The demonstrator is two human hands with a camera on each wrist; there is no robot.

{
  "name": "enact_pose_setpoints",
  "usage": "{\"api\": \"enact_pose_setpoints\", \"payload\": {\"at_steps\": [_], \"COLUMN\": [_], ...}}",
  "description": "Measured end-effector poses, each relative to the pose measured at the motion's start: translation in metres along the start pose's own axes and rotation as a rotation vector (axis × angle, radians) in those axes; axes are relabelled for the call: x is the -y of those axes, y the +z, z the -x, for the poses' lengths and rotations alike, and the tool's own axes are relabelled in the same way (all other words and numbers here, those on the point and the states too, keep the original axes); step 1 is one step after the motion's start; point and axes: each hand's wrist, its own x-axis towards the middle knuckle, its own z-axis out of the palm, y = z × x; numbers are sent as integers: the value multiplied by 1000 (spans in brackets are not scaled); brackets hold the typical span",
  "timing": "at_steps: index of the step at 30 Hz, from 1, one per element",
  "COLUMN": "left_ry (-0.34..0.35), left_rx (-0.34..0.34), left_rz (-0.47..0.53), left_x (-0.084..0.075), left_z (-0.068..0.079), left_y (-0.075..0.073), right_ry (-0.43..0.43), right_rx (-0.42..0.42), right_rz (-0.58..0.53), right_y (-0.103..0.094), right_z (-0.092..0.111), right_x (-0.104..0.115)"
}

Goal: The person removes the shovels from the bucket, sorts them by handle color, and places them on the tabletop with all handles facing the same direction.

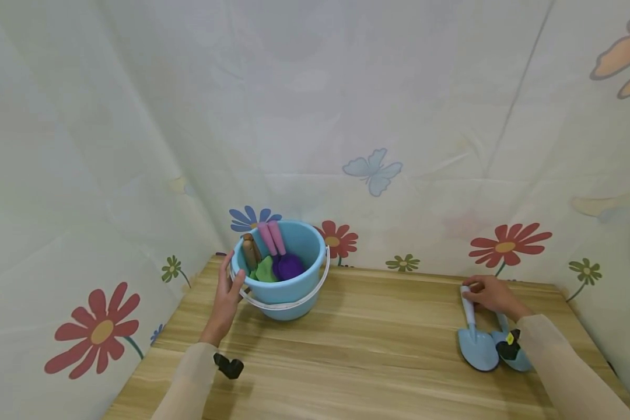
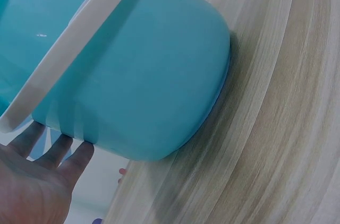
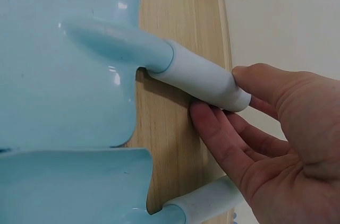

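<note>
A light blue bucket (image 1: 289, 290) stands upright at the left of the table, its white carrying handle (image 1: 294, 304) hanging down in front. My left hand (image 1: 227, 300) rests against the bucket's left side; in the left wrist view the extended fingertips (image 2: 81, 155) touch the wall below the rim. Far to the right, my right hand (image 1: 496, 294) pinches the pale handle end of a blue toy shovel (image 1: 478, 351) between thumb and fingers. Beside it lies a second blue shovel (image 3: 79, 187), partly hidden by the right wrist in the head view.
Inside the bucket are pink handles (image 1: 271, 238), brown handles (image 1: 250, 251), a green piece (image 1: 265, 270) and a purple piece (image 1: 291, 267). The wooden table (image 1: 378, 350) ends at a flower-printed curtain (image 1: 425, 221) at the back. Black wrist cameras sit on both wrists.
</note>
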Motion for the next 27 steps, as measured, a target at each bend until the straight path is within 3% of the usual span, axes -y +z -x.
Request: {"api": "enact_pose_setpoints", "payload": {"at_steps": [18, 27], "left_ry": [-2, 12], "left_rx": [-4, -5], "left_rz": [4, -1], "left_x": [0, 0], "left_z": [1, 1], "left_y": [0, 0], "right_ry": [12, -2], "right_rx": [11, 31], "right_rz": [-7, 17], "right_y": [1, -8], "right_z": [0, 4], "right_x": [-1, 6]}}
